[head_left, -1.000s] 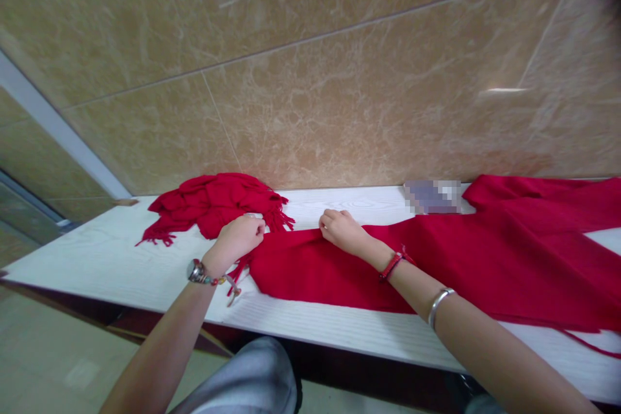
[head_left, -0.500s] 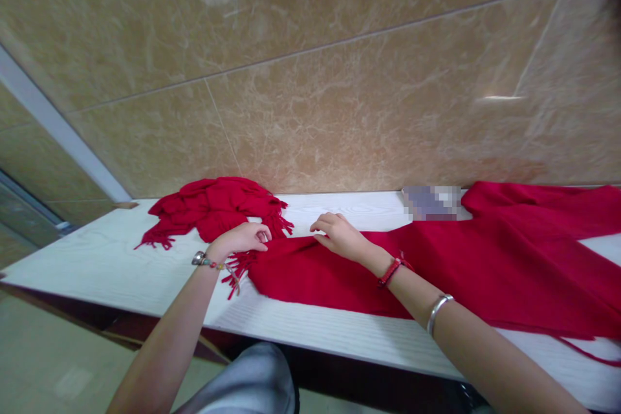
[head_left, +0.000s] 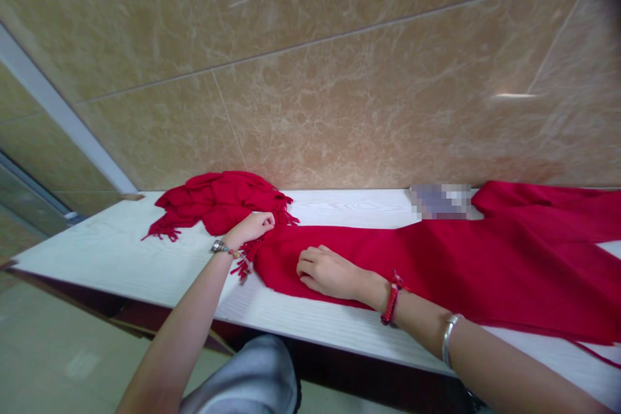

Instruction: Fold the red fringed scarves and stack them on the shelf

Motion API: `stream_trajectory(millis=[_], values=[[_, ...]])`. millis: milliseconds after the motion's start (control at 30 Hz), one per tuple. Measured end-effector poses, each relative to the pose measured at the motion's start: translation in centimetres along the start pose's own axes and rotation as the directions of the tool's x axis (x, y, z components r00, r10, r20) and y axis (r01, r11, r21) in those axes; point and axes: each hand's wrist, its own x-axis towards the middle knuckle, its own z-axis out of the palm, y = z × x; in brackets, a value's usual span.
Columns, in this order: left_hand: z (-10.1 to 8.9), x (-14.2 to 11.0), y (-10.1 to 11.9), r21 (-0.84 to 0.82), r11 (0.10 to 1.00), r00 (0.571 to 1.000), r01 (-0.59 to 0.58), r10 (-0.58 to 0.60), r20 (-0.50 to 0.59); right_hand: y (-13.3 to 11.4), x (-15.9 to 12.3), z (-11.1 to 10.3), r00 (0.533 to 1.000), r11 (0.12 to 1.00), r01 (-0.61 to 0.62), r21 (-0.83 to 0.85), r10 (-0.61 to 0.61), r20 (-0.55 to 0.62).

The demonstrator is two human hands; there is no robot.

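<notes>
A long red scarf [head_left: 369, 249] lies flat along the white counter, its fringed end on the left. At that end's far corner my left hand [head_left: 253, 226] is closed, fingers pinched on the scarf's edge. My right hand [head_left: 327, 272] rests palm down on the flat scarf, fingers bent loosely and slightly apart on the cloth. A second red scarf [head_left: 220, 197] with fringes lies bunched up just beyond my left hand.
The white counter [head_left: 165, 272] runs along a tan marbled tile wall [head_left: 339, 110]. A blurred flat item [head_left: 440, 201] lies near the wall. More red cloth [head_left: 557, 200] spreads at the right. Below the counter's front edge are dark open shelves and my knee [head_left: 252, 375].
My right hand has moved down and left from the scarf's far edge onto its middle. My left hand has closed at the corner. The view has shifted slightly.
</notes>
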Motion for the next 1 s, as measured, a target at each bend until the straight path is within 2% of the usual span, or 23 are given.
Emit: stream_trajectory(millis=[133, 333, 433, 533, 633, 733, 867, 1000], values=[[0.6, 0.5, -0.5, -0.07, 0.997, 1.0, -0.022, 0.021, -0.013, -1.4, 0.1, -0.6, 1.0, 0.996, 0.02, 0.081, -0.019, -0.009], [0.2, -0.4, -1.7, -0.243, 0.969, 0.994, -0.037, 0.06, 0.086, -2.4, 0.8, -0.5, 0.992, 0.998, -0.052, -0.03, 0.055, 0.114], [-0.4, -1.3, -1.9, -0.295, 0.955, 0.99, -0.021, 0.061, 0.125, -2.4, 0.9, -0.7, 0.992, 0.995, -0.099, 0.025, 0.097, 0.076], [-0.8, -1.9, -1.6, -0.374, 0.927, 0.986, -0.02, 0.079, 0.144, -3.5, 1.1, -1.2, 0.997, 0.992, -0.079, 0.103, 0.075, 0.035], [-0.8, -1.9, -1.0, -0.43, 0.902, 0.991, -0.048, 0.098, 0.096, -5.5, 2.2, -1.4, 0.996, 0.996, -0.083, 0.021, 0.082, 0.023], [-0.4, -1.4, -0.8, -0.374, 0.924, 0.995, -0.079, 0.093, 0.02, -7.0, 3.7, -0.8, 0.989, 0.986, -0.128, -0.11, 0.135, 0.055], [0.5, -0.9, -1.5, -0.334, 0.938, 0.995, -0.091, 0.096, -0.003, -6.2, 5.0, 0.6, 0.98, 0.98, -0.151, -0.129, 0.166, 0.112], [1.3, -0.8, -2.3, -0.333, 0.938, 0.995, -0.095, 0.095, -0.014, -3.7, 4.8, 0.9, 0.952, 0.946, -0.304, 0.11, 0.299, 0.06]])
